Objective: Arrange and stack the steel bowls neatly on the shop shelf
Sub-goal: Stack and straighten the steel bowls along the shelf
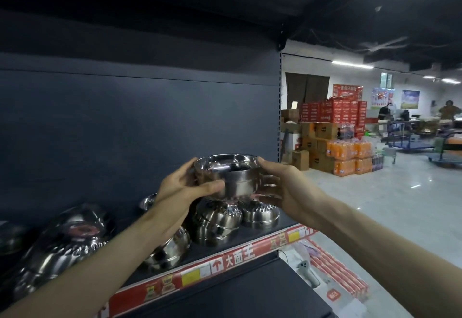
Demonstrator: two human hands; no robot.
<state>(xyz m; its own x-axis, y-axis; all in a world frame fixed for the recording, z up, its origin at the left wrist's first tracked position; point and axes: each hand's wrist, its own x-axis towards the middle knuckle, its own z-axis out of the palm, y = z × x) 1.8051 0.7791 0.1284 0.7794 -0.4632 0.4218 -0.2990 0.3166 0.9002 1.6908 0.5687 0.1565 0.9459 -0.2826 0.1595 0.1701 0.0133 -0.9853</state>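
Dark shelf [140, 122] w/ red price strip [225, 264] along front edge. On it: wrapped bowl stacks lying tilted at left [62, 242], two upright stacks of upside-down steel bowls [216, 220] at right end. Held bowl [228, 174] up in the air over those stacks, upright, mouth up, shiny, ridged sides, narrow foot. Left hand [178, 187] and right hand [282, 187] both grip it, one each side.

Silver bowls [226, 177], red-trimmed dark shelf [240, 250]
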